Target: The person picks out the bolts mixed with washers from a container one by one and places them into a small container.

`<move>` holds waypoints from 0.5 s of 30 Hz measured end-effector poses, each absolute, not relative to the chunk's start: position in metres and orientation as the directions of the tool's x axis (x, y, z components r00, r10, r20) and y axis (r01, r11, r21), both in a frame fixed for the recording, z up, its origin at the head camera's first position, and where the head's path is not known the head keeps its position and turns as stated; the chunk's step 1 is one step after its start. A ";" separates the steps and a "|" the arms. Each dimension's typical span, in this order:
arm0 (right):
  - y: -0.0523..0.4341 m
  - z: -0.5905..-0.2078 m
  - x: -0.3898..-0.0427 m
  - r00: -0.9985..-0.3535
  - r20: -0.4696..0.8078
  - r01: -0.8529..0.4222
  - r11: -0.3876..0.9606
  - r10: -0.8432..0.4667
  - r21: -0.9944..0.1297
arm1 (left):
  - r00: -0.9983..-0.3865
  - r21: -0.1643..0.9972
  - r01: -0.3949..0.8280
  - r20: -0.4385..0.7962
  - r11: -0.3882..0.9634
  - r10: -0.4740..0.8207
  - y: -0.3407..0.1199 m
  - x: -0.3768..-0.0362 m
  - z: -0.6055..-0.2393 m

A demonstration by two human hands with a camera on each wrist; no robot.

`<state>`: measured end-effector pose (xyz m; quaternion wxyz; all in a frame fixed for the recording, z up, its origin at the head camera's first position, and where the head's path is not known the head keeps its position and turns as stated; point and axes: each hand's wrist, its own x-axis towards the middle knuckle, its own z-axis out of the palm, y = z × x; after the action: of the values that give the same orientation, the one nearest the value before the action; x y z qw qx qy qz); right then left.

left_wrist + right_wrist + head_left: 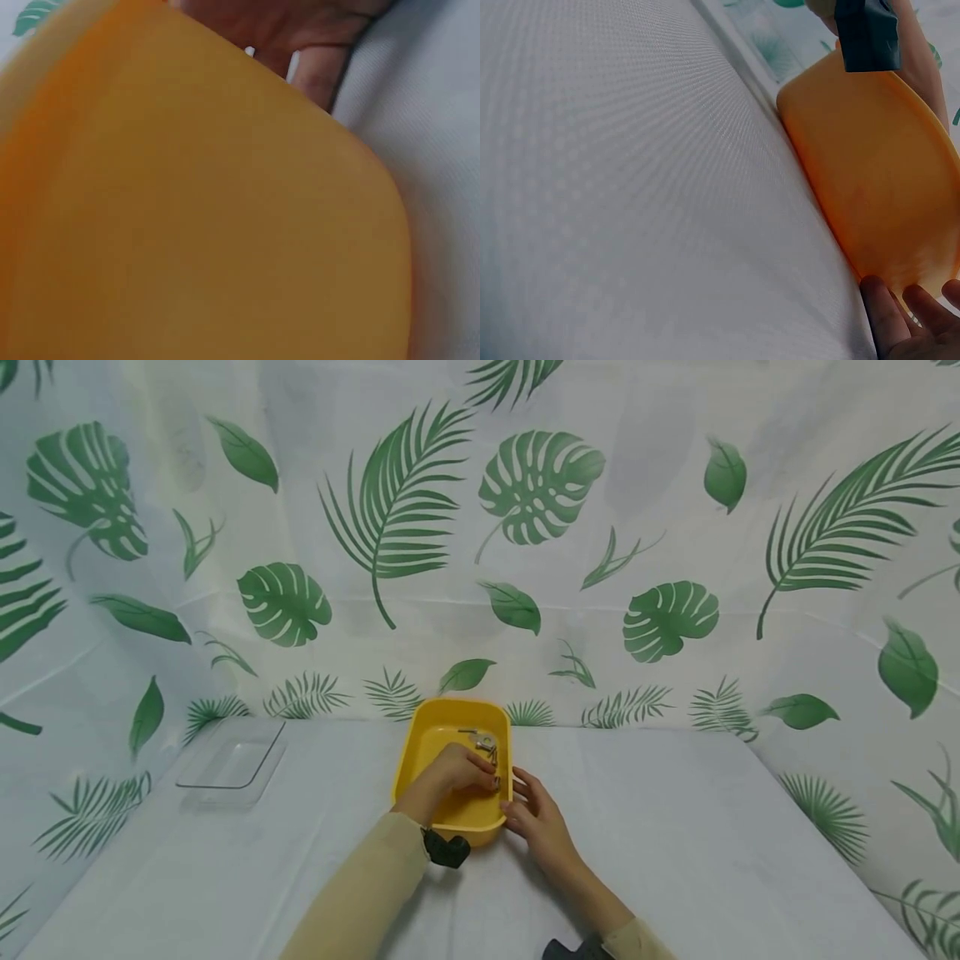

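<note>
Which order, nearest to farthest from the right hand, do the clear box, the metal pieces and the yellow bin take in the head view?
1. Yellow bin: its right wall is at the fingers of the right hand.
2. Metal pieces: inside the bin, toward its far right.
3. Clear box: away on the table's left side.

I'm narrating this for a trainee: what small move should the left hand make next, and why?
The left hand should probably pinch and lift the nearest small metal piece: it is down beside that piece inside the yellow bin, while the right hand touches the bin's outer wall and may steady it. Whether the piece is already pinched is unclear.
</note>
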<state>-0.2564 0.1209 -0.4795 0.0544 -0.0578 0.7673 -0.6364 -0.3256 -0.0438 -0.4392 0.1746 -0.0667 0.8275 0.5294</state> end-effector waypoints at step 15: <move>0.120 -0.478 -0.256 -0.987 -0.015 -0.015 0.185 -0.158 -0.983 | -0.908 0.869 -0.327 -0.397 0.370 0.131 -0.043 -0.321 -0.433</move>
<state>-0.2557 0.1197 -0.4784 0.0563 -0.0564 0.7678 -0.6357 -0.3211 -0.0427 -0.4335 0.2052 -0.0612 0.8019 0.5577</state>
